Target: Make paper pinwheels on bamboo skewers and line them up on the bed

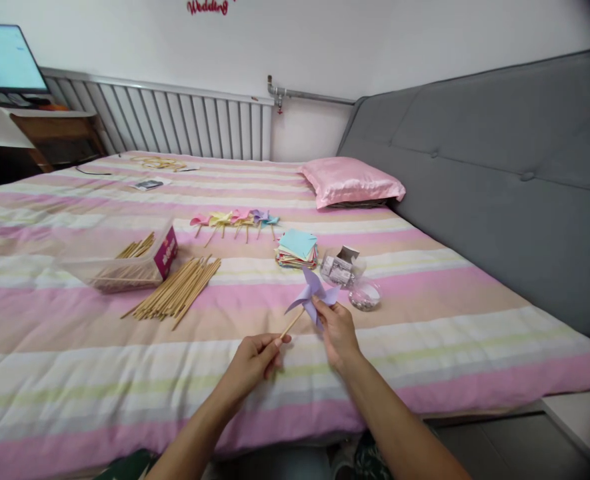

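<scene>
A purple paper pinwheel (311, 291) on a thin wooden stick (293, 322) is held above the near part of the bed. My left hand (256, 360) pinches the lower end of the stick between thumb and fingers. At the pinwheel's centre, my right hand (335, 325) grips the paper blades with thumb and fingers closed. Just beyond it sits a stack of square coloured paper (297, 247), light blue on top. Beside the stack are a clear tub (342, 268) with small boxes in it and a round clear container (365, 295) of small pieces.
To the left, a bundle of wooden sticks (179, 290) lies by a clear plastic box (119, 270) with more sticks. Several finished pinwheels (237, 219) lie farther back. A pink pillow (352, 181) rests against the grey headboard (489, 160). Striped bedding (425, 333) covers the bed.
</scene>
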Demonstrator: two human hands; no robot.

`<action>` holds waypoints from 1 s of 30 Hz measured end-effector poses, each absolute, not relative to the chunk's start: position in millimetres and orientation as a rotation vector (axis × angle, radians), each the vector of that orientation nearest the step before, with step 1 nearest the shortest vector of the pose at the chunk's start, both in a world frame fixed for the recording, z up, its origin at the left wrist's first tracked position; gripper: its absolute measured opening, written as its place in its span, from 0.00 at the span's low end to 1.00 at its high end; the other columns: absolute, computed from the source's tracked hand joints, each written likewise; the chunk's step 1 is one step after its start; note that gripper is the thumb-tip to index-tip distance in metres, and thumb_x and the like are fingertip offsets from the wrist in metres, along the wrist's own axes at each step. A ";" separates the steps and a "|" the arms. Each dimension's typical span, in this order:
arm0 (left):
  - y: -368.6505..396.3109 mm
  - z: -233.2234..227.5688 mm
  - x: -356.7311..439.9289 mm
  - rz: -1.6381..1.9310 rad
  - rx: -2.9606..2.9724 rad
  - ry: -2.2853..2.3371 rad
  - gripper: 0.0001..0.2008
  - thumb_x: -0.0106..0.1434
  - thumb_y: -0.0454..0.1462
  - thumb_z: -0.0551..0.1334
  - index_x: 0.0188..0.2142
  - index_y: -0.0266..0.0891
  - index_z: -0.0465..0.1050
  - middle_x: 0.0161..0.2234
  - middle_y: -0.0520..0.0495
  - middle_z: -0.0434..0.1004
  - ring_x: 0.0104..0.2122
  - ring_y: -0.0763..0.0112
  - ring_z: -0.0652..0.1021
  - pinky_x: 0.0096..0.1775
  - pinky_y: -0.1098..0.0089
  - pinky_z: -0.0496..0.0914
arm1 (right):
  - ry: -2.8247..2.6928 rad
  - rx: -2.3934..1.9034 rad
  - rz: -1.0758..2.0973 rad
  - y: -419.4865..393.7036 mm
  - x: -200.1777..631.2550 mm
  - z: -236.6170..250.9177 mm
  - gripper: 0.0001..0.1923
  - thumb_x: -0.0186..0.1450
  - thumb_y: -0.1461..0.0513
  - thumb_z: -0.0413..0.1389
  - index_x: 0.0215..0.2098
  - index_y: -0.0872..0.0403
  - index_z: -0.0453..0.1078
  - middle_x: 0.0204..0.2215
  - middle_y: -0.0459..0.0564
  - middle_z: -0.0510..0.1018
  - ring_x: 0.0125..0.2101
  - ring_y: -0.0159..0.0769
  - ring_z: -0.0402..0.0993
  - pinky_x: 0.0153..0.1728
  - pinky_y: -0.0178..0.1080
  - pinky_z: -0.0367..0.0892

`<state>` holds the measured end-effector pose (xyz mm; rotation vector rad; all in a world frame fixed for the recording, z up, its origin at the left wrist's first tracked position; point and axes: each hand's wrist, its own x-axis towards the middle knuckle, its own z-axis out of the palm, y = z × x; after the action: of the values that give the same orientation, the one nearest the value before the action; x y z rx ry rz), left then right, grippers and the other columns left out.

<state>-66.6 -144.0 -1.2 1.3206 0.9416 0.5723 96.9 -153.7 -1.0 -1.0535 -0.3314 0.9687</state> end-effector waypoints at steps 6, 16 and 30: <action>-143.1 2.0 -68.7 0.625 1.293 1.016 0.24 0.54 0.53 0.59 0.37 0.33 0.74 0.17 0.59 0.50 0.17 0.79 0.51 0.21 0.74 0.45 | -0.524 -1.146 0.849 -155.9 111.2 1.9 0.26 0.55 0.49 0.58 0.49 0.50 0.67 0.41 0.49 0.77 0.37 0.34 0.74 0.39 0.37 0.65; -143.8 4.0 -68.7 0.598 1.342 0.998 0.24 0.55 0.54 0.58 0.36 0.35 0.75 0.18 0.59 0.47 0.19 0.78 0.50 0.23 0.73 0.44 | -1.226 -1.561 0.035 -165.2 134.2 13.6 0.21 0.68 0.54 0.41 0.47 0.50 0.71 0.55 0.54 0.64 0.52 0.42 0.62 0.53 0.49 0.55; -145.2 7.6 -69.7 0.643 1.251 1.037 0.23 0.55 0.50 0.59 0.39 0.33 0.73 0.18 0.59 0.47 0.19 0.79 0.49 0.23 0.73 0.42 | -1.287 -1.677 -0.109 -171.1 120.5 10.1 0.20 0.68 0.57 0.41 0.40 0.49 0.75 0.49 0.51 0.71 0.48 0.43 0.65 0.50 0.49 0.52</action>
<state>-69.7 -145.2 7.6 1.2508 1.0371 0.6433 120.5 -171.1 10.1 -1.6772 -1.2870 -0.1087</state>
